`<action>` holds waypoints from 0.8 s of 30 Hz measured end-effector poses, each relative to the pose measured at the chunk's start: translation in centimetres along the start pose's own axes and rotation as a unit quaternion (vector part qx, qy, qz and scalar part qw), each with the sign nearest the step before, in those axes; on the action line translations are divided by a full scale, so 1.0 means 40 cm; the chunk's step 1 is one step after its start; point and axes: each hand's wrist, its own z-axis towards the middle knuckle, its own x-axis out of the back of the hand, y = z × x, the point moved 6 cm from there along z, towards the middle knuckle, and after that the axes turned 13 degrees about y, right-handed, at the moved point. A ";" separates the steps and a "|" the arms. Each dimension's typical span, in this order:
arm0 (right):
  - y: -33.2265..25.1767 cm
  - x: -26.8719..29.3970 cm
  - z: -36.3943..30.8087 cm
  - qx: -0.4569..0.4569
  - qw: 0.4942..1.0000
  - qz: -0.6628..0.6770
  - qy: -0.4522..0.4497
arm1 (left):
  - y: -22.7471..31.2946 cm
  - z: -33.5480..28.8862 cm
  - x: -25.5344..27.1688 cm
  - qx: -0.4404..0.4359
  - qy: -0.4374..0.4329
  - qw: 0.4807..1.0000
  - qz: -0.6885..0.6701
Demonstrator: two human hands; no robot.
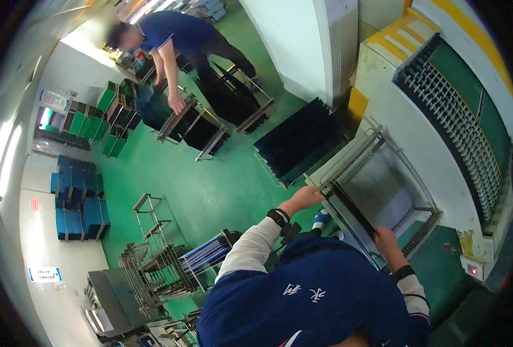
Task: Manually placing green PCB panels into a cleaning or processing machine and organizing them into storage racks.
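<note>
A thin dark panel (353,210), seen nearly edge-on, spans the near side of a metal rack (425,209) with toothed, slotted rails. My left hand (306,198) is closed around the panel's left end, close to the rack's upper left rail. At the panel's other end my right hand (387,240) grips it, beside the lower right slotted rail. The fingertips of both hands are partly hidden. Behind the panel, the rack's grey inside shows no other panels standing in its slots.
A roller conveyor machine (456,130) rises on the right. Beyond my rack stands another rack full of dark panels (302,139). A co-worker (172,34) bends over racks (193,127) at the far left. Bare metal racks (152,260) and blue bins (83,220) stand left.
</note>
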 end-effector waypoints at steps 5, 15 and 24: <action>-0.009 -0.002 -0.009 0.005 0.999 -0.038 -0.012 | -0.006 -0.007 -0.006 0.017 0.019 1.000 -0.009; -0.017 0.050 -0.026 0.038 0.997 -0.057 0.019 | 0.011 -0.012 0.000 0.028 0.019 0.999 -0.028; -0.205 0.347 -0.024 0.040 0.997 -0.048 0.045 | 0.035 0.019 -0.023 -0.031 0.022 0.997 -0.072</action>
